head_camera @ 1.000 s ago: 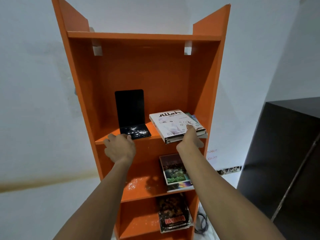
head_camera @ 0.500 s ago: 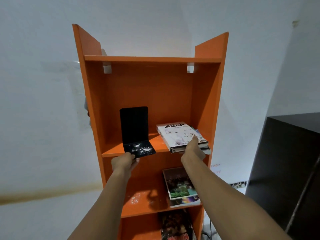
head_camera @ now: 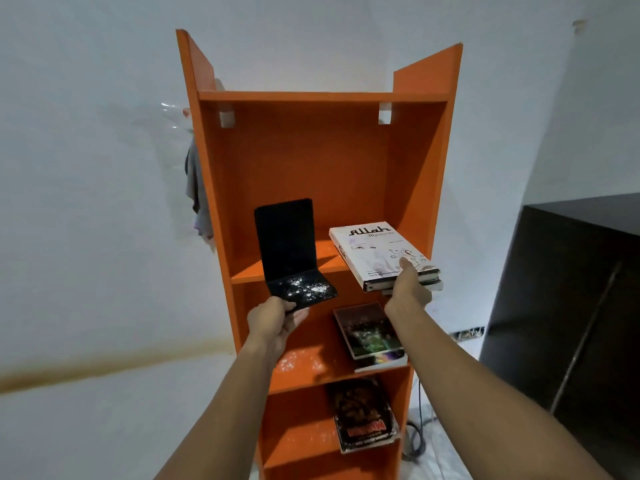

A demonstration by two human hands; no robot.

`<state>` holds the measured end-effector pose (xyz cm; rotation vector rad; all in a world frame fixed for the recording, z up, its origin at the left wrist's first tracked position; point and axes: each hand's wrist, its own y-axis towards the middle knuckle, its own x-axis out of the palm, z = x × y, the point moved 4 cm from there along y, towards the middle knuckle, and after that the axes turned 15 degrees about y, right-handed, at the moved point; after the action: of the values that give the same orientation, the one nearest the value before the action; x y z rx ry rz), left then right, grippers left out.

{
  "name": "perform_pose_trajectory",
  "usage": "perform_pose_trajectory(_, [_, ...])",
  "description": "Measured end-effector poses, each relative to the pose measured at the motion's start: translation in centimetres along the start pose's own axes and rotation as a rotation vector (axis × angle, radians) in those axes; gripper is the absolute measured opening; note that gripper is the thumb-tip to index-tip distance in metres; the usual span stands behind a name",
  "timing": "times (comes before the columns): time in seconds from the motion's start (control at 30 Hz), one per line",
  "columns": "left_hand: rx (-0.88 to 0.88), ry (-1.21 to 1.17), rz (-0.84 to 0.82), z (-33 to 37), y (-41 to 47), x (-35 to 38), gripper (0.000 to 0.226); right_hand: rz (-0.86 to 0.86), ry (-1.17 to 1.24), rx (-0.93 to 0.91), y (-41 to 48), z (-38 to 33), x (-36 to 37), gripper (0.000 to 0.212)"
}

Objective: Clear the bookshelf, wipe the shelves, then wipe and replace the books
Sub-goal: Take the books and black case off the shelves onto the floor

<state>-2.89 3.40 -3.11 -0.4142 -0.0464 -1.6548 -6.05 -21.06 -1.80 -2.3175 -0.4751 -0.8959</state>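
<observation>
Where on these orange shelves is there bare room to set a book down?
Bare patches: the middle shelf left of the dark-covered book, though dusty, and the lower shelf left of the red-titled book. The upper shelf is crowded by the black bookend and white book stack.

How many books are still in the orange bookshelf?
4 visible, perhaps more hidden: a white book stacked on another book, one colourful book below, one dark book lower.
</observation>
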Motion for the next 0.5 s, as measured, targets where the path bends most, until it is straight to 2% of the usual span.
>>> perform_pose_trajectory(0.2, [-0.004, 0.064, 0.015, -5.5, -2.9, -1.1, 0.018, 0.042, 0.004, 0.028, -3.2, 1.1, -8.4, 0.055])
perform_pose_trajectory(0.27, [-0.014, 0.094, 0.016, -8.2, -3.6, -1.8, 0.03, 0.043, -0.003, 0.044, -3.6, 1.2, -11.2, 0.055])
perform_pose_trajectory(0.33, [-0.039, 0.109, 0.032, -11.2, -4.5, -2.1, 0.038, 0.035, -0.042, 0.058, -3.4, 1.1, -14.4, 0.046])
perform_pose_trajectory(0.43, [-0.121, 0.081, 0.084, -15.4, -6.7, -2.4, 0.022, 0.052, -0.117, 0.1, -2.7, 1.2, -19.2, 0.038])
perform_pose_trajectory(0.5, [-0.186, 0.07, 0.132, -18.2, -8.0, -2.1, 0.021, 0.081, -0.179, 0.136, -1.7, 1.5, -22.1, 0.031])
